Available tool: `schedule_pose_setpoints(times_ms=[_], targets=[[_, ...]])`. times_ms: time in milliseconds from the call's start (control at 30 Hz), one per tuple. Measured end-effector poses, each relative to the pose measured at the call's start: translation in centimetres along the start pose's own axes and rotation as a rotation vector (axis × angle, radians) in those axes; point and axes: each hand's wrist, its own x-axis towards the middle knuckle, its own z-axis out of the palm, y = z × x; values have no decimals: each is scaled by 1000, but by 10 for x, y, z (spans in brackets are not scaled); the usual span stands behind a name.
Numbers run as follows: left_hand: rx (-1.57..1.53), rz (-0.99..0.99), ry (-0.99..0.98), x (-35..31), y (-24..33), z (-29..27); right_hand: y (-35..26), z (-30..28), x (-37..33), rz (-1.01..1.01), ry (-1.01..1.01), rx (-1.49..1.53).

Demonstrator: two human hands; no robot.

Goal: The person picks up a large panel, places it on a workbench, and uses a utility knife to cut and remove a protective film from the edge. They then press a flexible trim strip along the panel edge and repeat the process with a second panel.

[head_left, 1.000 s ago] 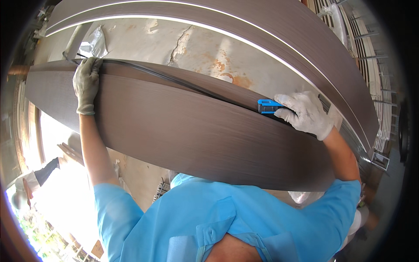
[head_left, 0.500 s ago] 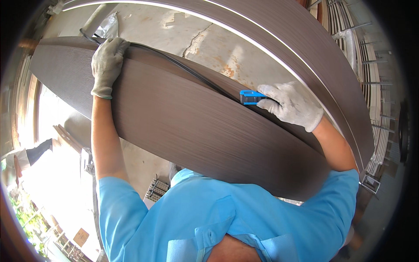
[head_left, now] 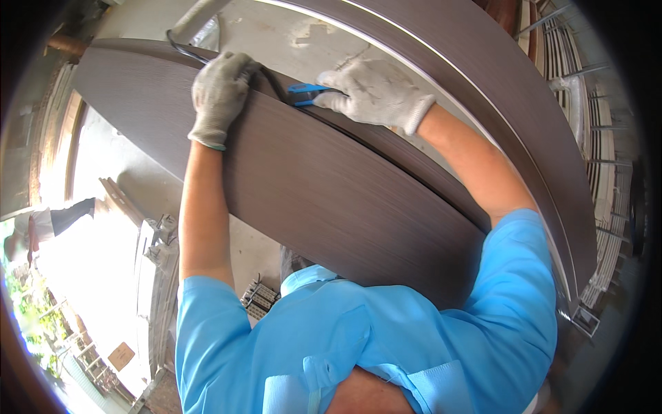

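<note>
A long brown wood-grain panel (head_left: 331,186) stretches across in front of me, with a groove along its far edge. My gloved left hand (head_left: 221,96) is closed over that edge near the far left end, its fingertips partly hidden. Under it passes a black flexible strip (head_left: 187,52), whose loose end curls out to the left. Between thumb and fingers, my gloved right hand (head_left: 376,96) pinches a small blue-and-black hand tool (head_left: 303,94). That tool sits against the strip at the edge, a short way right of my left hand.
Another brown panel (head_left: 476,90) with a pale edge curves along the far right side. Stacked long profiles (head_left: 603,165) rest on rack arms beyond it. A grey tube (head_left: 196,19) and clear plastic lie on the concrete floor (head_left: 276,31) behind. Bright daylight enters at left.
My right hand has brought the blue-and-black tool leftward along the edge, close to my left hand. The left hand keeps its place on the edge, while the whole view has shifted.
</note>
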Motion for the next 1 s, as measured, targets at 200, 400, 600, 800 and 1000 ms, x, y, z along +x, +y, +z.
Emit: schedule_pose_setpoints(times_ms=[200,400,600,800,1000], targets=[[-37,275,-288,14,-56,-32,-6,-1,3,79,-70,-69],[110,158,-556,73,-178,-81,-27,-11,2,214,-79,-8],[-81,208,-594,119,-280,-103,-46,-18,1,427,-188,81],[66,448,-584,141,-287,-118,-59,-20,6,467,-154,57],[-257,252,-630,123,-279,-115,-57,-16,5,423,-64,75]])
